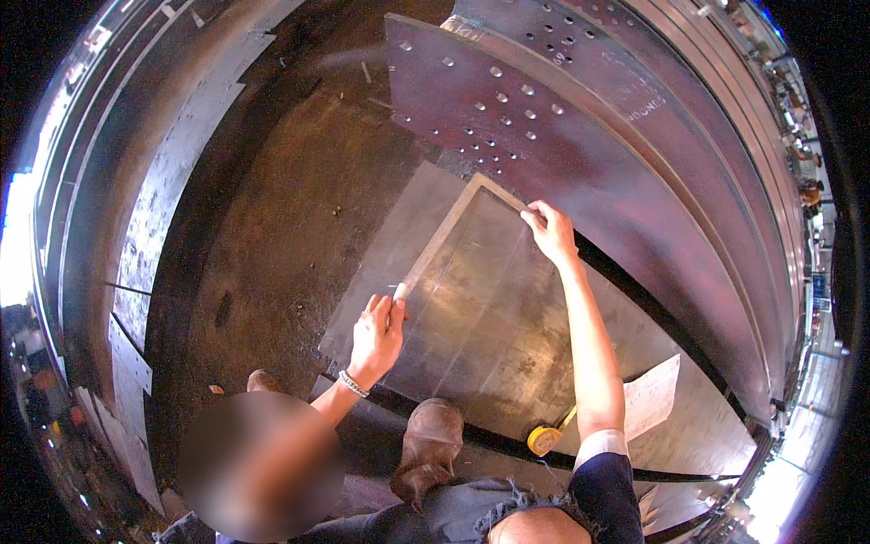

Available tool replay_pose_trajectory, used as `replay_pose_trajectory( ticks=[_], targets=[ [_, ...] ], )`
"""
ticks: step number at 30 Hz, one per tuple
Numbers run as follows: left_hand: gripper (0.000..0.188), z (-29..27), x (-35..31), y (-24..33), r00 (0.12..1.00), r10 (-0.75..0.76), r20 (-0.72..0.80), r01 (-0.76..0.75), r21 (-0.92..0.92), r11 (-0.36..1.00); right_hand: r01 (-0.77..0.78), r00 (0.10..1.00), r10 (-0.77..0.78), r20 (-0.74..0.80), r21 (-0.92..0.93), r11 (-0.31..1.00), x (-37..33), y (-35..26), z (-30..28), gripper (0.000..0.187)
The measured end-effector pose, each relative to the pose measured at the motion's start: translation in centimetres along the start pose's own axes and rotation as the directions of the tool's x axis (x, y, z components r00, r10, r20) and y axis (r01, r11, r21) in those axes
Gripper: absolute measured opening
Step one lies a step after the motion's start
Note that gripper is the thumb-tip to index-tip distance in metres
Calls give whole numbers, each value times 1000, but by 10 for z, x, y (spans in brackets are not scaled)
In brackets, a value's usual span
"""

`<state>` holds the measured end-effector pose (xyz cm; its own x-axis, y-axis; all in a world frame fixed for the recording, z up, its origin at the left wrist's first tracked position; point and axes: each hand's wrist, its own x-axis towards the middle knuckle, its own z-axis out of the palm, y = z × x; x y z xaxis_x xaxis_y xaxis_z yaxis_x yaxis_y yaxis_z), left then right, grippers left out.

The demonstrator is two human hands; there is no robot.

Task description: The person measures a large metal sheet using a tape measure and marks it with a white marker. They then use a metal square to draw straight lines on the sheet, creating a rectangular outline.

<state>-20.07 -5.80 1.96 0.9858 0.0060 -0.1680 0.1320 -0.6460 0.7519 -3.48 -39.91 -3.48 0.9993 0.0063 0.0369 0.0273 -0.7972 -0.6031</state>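
Note:
A flat metal framing square (437, 240) lies on a dark steel plate (489, 308), its corner pointing away from me. My left hand (377, 340), with a chain bracelet at the wrist, is closed on a short white stick of chalk (400, 291). The chalk's tip is at the near end of the square's long arm; whether it touches the plate I cannot tell. My right hand (551, 232) pinches the end of the short arm. Thin pale lines run across the plate near the square.
A yellow tape measure (544, 441) and a sheet of paper (652, 396) lie nearer me on the right. Beyond my right hand rises a large steel beam (580, 154) with punched holes. My boot (430, 437) stands at the plate's near edge. Brown floor (281, 208) extends left.

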Motion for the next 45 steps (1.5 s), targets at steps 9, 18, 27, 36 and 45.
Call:
replay_pose_trajectory(
  ticks=[9,18,27,36,45],
  targets=[
    [22,-24,-45,11,986,-42,164,5,221,975,-202,922,206,327,-49,978,23,10,-21,46],
    [14,-71,-19,-33,981,-127,145,81,288,954,-271,922,268,279,-28,962,12,20,-11,50],
    [17,-117,23,-64,943,-310,122,317,-36,948,-319,927,329,180,-82,944,-8,22,-27,55],
    [20,-118,32,-71,914,-368,170,384,-69,921,-439,882,454,124,-132,889,0,11,-19,68],
    [19,-130,40,-85,921,-321,221,348,-94,933,-408,877,445,182,-208,889,15,4,-10,68]
  ],
)
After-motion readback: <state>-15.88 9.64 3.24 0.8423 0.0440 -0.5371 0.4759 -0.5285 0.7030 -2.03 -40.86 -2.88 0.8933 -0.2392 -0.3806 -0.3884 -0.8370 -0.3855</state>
